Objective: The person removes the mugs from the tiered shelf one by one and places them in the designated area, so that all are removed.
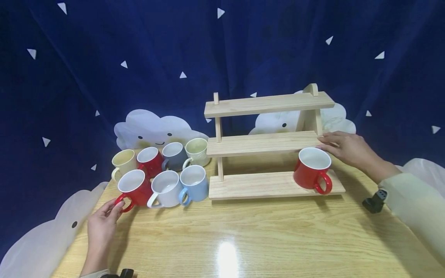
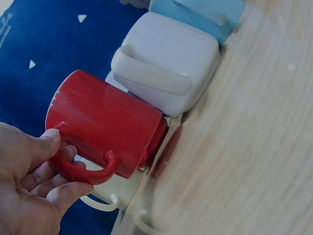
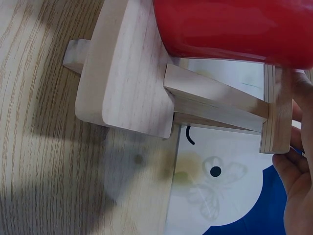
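My left hand pinches the handle of a red mug at the front left of a group of mugs. In the left wrist view this mug is tilted and overlaps another red surface behind it. A wooden three-tier shelf rack stands right of the mugs. My right hand grips the right end of its middle board, fingers around the edge. Another red mug stands upright on the right part of the bottom board, white inside, its handle toward the front right.
Beside the held mug are a white mug and a light blue mug. Behind them stand a cream mug, a red mug, a dark grey mug and a pale green mug. A blue curtain hangs behind the wooden table.
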{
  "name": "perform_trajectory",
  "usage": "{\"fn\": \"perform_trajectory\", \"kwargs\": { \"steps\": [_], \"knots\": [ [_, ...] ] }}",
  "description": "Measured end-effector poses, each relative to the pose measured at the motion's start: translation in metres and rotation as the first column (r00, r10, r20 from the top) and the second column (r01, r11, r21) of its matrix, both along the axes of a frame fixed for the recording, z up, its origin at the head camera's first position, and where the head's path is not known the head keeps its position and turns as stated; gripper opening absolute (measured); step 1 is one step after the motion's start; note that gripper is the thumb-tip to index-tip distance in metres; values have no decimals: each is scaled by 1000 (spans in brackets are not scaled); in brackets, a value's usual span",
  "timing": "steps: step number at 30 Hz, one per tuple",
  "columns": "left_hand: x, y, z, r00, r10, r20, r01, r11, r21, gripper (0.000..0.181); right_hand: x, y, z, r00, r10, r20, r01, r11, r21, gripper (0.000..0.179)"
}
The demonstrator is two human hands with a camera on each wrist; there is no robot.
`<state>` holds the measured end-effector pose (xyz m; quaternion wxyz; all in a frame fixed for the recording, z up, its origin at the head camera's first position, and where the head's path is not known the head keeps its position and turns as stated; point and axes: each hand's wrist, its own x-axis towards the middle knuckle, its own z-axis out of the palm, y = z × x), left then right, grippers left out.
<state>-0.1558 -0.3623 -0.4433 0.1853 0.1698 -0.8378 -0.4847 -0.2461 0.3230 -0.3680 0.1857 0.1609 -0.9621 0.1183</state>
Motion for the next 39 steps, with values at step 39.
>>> {"fn": "perform_trajectory", "kwargs": {
  "steps": [39],
  "knots": [
    [4,-7,-5,983,-139,123,157,977,-148,50,-1,0,-2,999,24,-36,-24,1000,-11,41]
  ]
}}
